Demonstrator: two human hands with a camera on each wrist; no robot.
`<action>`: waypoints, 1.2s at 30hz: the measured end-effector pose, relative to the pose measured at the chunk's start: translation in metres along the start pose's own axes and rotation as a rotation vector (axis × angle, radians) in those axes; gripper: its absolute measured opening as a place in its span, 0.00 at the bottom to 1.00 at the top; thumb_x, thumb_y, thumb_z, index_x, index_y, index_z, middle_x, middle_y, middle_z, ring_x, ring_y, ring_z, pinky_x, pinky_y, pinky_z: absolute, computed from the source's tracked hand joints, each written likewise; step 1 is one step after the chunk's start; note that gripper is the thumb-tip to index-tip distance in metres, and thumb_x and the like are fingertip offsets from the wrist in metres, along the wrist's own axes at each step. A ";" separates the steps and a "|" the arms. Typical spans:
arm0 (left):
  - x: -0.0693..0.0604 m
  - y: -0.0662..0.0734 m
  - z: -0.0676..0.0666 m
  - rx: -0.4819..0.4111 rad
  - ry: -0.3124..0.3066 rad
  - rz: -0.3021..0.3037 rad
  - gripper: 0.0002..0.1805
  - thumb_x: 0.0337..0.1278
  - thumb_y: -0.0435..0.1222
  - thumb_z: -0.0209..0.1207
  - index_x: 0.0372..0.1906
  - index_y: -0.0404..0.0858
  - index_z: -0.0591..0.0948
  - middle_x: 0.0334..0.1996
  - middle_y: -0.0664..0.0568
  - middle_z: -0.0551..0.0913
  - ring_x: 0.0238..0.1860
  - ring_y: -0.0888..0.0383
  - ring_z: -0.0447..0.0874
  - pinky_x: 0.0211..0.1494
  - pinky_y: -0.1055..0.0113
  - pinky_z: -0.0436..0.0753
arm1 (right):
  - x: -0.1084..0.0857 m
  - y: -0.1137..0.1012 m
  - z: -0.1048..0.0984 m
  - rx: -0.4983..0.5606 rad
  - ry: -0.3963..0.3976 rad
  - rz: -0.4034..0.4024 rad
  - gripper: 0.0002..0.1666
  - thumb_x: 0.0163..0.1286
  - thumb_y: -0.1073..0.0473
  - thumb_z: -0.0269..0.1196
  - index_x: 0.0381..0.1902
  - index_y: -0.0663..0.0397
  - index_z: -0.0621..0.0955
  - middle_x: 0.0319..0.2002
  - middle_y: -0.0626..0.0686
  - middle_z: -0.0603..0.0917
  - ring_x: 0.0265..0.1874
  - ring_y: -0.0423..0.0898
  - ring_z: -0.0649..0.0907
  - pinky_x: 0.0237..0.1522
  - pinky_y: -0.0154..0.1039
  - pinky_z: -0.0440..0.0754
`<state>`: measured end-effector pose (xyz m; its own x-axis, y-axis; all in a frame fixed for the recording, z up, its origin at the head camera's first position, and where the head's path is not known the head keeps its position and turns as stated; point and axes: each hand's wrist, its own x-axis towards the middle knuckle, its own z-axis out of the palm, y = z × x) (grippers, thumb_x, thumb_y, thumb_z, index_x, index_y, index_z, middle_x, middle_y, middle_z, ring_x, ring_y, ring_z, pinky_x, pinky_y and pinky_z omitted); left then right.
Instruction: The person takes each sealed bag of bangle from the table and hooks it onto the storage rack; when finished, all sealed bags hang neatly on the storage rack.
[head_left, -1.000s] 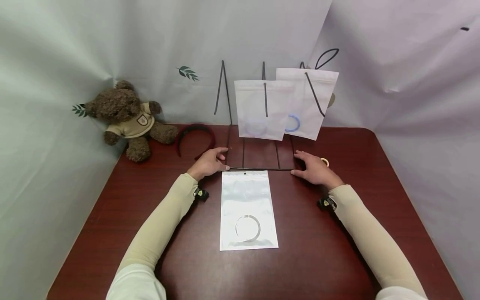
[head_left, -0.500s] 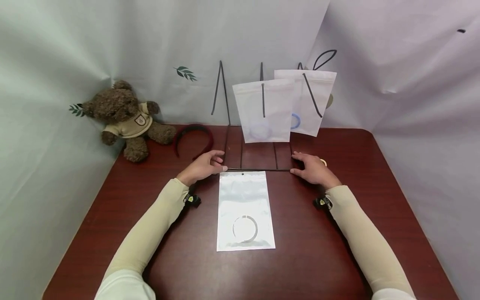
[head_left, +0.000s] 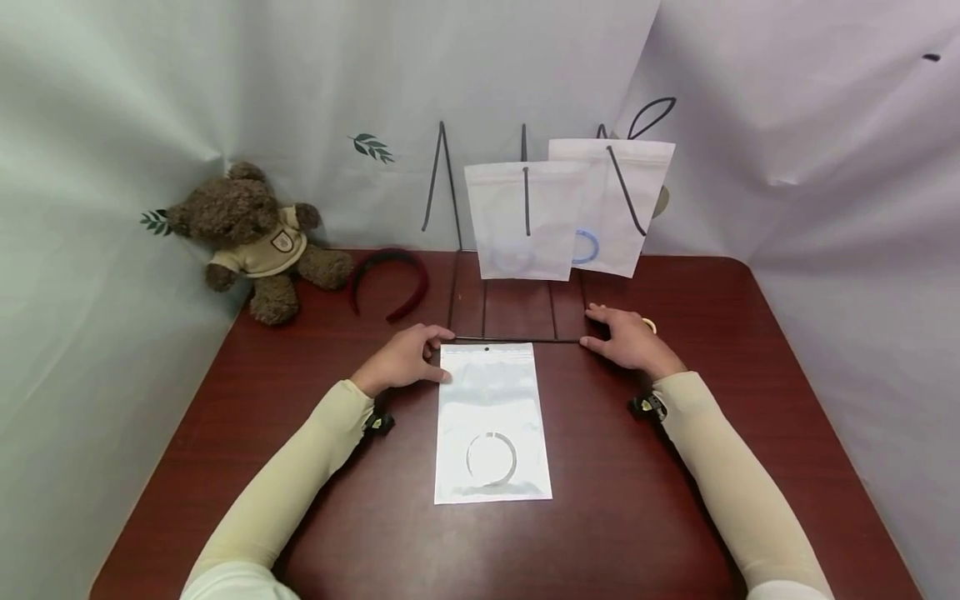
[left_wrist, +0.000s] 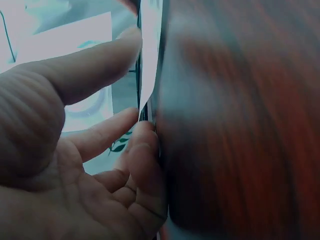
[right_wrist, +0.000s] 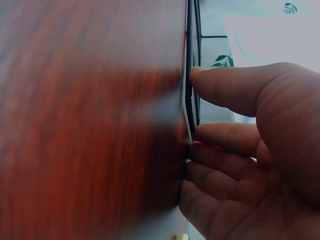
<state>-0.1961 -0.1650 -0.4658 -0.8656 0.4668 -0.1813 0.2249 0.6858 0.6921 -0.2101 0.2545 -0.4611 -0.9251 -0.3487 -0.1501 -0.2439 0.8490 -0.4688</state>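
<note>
A white zip pouch [head_left: 491, 392] lies flat on the table, with a clear ring-shaped bangle [head_left: 491, 458] showing near its lower end. Just beyond it stands a black wire display rack [head_left: 517, 339]. My left hand [head_left: 401, 357] touches the pouch's upper left edge with its thumb, while the index finger reaches the rack's front left corner. At the front right corner, my right hand [head_left: 628, 337] rests its thumb and index fingertips against the wire, fingers relaxed. Two white pouches, a nearer one [head_left: 517, 208] and a farther one [head_left: 630, 183], hang from rack hooks; a blue bangle [head_left: 586, 247] shows there.
On the left a brown teddy bear [head_left: 262, 233] leans by the curtain. Between it and the rack lies a dark red headband [head_left: 390, 271]. A small yellowish ring [head_left: 650, 325] shows behind my right hand. White curtains enclose the table [head_left: 622, 500].
My left hand has drawn back from the rack's corner toward me, and its thumb has come onto the pouch's edge. The nearer hanging pouch has swung. My right hand stays put.
</note>
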 end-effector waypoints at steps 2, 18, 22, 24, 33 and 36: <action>0.000 0.001 0.002 0.063 0.001 0.019 0.40 0.49 0.40 0.82 0.69 0.41 0.79 0.49 0.45 0.79 0.46 0.52 0.77 0.53 0.57 0.78 | 0.001 0.000 0.000 -0.004 0.003 -0.007 0.39 0.78 0.51 0.65 0.78 0.65 0.69 0.80 0.67 0.65 0.80 0.65 0.64 0.78 0.65 0.61; -0.007 0.012 0.009 0.025 0.061 0.209 0.34 0.56 0.27 0.75 0.67 0.46 0.80 0.45 0.50 0.86 0.39 0.60 0.88 0.48 0.59 0.87 | 0.000 0.003 0.003 -0.026 -0.012 -0.019 0.42 0.79 0.48 0.64 0.79 0.67 0.67 0.80 0.68 0.63 0.82 0.66 0.61 0.79 0.64 0.60; -0.009 0.013 0.011 -0.024 0.124 0.261 0.33 0.62 0.25 0.71 0.70 0.49 0.81 0.51 0.50 0.88 0.41 0.60 0.89 0.47 0.61 0.86 | -0.001 0.001 0.004 -0.023 -0.017 -0.019 0.42 0.79 0.49 0.64 0.80 0.67 0.65 0.81 0.68 0.62 0.82 0.66 0.60 0.80 0.64 0.59; -0.010 0.012 0.011 -0.055 0.163 0.263 0.30 0.65 0.27 0.69 0.70 0.49 0.81 0.49 0.51 0.89 0.41 0.60 0.88 0.45 0.62 0.84 | -0.001 0.001 0.003 -0.021 -0.018 -0.014 0.42 0.79 0.49 0.63 0.80 0.67 0.65 0.81 0.68 0.61 0.82 0.66 0.59 0.80 0.65 0.58; -0.016 0.010 0.005 -0.250 0.339 0.160 0.22 0.66 0.33 0.70 0.64 0.46 0.86 0.38 0.48 0.87 0.36 0.56 0.85 0.38 0.69 0.81 | -0.002 0.000 0.003 -0.032 -0.028 -0.013 0.43 0.80 0.48 0.62 0.81 0.67 0.64 0.82 0.68 0.60 0.82 0.66 0.59 0.79 0.65 0.59; -0.017 0.010 0.004 -0.349 0.364 0.154 0.25 0.61 0.33 0.74 0.63 0.46 0.85 0.47 0.44 0.89 0.42 0.52 0.91 0.42 0.69 0.85 | -0.003 -0.001 0.003 -0.035 -0.028 -0.013 0.43 0.80 0.48 0.62 0.81 0.67 0.64 0.82 0.68 0.60 0.82 0.66 0.59 0.79 0.65 0.60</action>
<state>-0.1773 -0.1638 -0.4579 -0.9476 0.2808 0.1522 0.2530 0.3691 0.8943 -0.2064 0.2536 -0.4631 -0.9134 -0.3703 -0.1688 -0.2662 0.8575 -0.4403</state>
